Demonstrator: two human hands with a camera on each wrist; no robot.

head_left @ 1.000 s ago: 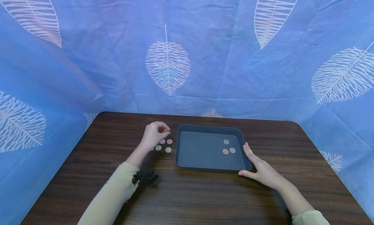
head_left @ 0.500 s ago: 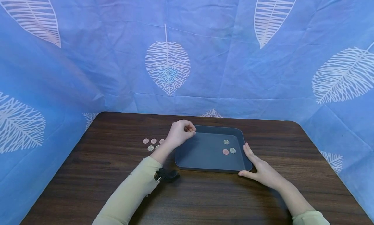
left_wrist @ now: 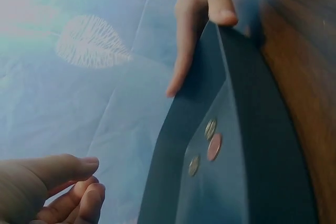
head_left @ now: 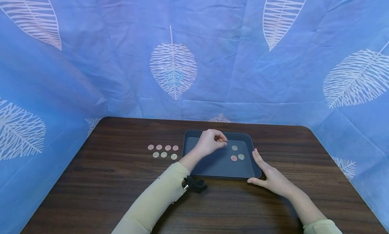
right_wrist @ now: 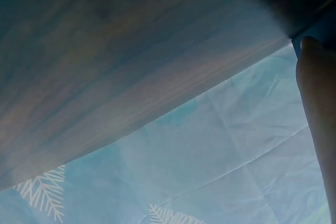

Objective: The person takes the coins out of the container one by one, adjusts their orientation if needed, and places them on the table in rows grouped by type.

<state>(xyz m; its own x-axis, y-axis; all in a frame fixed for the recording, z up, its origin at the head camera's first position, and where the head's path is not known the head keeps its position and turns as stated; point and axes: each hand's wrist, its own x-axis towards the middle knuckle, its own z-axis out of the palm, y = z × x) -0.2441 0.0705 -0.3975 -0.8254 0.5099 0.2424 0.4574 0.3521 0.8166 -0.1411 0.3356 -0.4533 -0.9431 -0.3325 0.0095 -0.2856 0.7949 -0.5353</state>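
Note:
My left hand (head_left: 212, 141) hovers over the dark grey tray (head_left: 209, 168). Its thumb and fingers are loosely curled, and the left wrist view shows no coin between them. Inside the tray, toward the right, lie two silvery coins (head_left: 241, 156) and one copper-coloured coin (head_left: 233, 158). My right hand (head_left: 275, 180) rests at the tray's right end with straight, spread fingers; its thumb is by the front corner. On the table left of the tray, several copper-coloured coins (head_left: 159, 147) form a back row, with three silvery coins (head_left: 164, 154) in front.
The tray stands on a dark wooden table (head_left: 121, 200) with raised walls all round. Blue cloth (head_left: 130, 75) with white leaf prints hangs behind and beside the table. A black wrist device (head_left: 196, 185) sits on the left forearm.
My left hand has moved right, from above the table coins to over the tray, uncovering both rows. The coins in the tray and my right hand have stayed in place.

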